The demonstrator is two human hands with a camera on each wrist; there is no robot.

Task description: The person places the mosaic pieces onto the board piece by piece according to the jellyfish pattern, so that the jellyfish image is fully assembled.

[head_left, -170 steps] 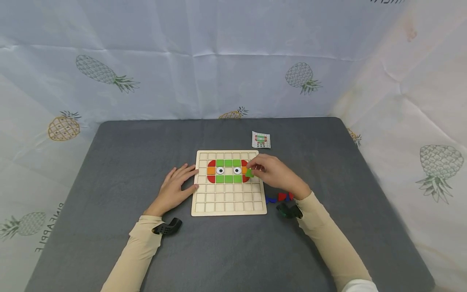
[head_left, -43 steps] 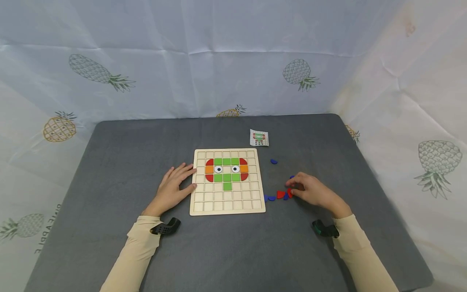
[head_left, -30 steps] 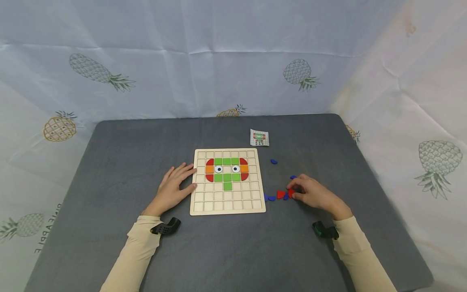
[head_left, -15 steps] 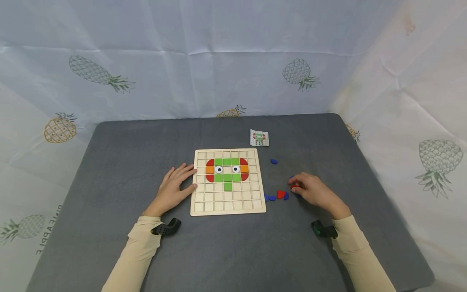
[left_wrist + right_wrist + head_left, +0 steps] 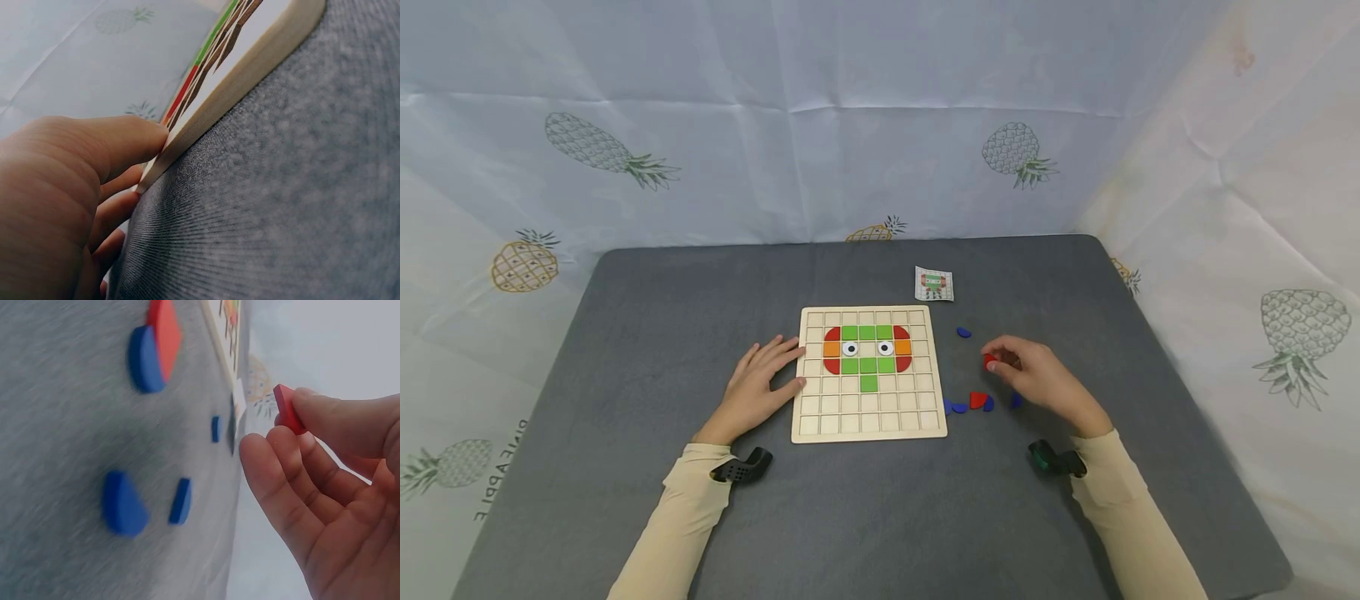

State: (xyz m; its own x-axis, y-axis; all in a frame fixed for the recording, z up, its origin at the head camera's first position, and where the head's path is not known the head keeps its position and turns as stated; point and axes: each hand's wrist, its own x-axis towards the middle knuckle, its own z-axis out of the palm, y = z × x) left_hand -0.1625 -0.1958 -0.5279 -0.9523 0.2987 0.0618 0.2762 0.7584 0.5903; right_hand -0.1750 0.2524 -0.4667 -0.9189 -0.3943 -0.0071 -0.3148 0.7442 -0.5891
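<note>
My right hand [image 5: 1037,375] pinches a small red tile [image 5: 989,361] between thumb and fingers, above the table to the right of the board. The right wrist view shows the same red tile [image 5: 287,409] raised off the surface. My left hand [image 5: 756,393] lies with fingers extended, their tips touching the left edge of the wooden grid board [image 5: 816,425]. Green, red and orange tiles and two eye tiles form a face on it, with one green tile [image 5: 868,383] below. Thumb and fingers [image 5: 140,137] meet the board's edge in the left wrist view.
Beside the board's lower right lie another red tile [image 5: 977,400] and several blue rounded tiles [image 5: 959,408]. One blue tile [image 5: 1016,400] sits farther right, another blue tile [image 5: 964,332] farther back. A printed picture card [image 5: 934,284] lies behind the board.
A green tile came to rest on the board below the face. Since then my right hand took a red tile from the loose pieces and moved it up and back. The left hand stayed put.
</note>
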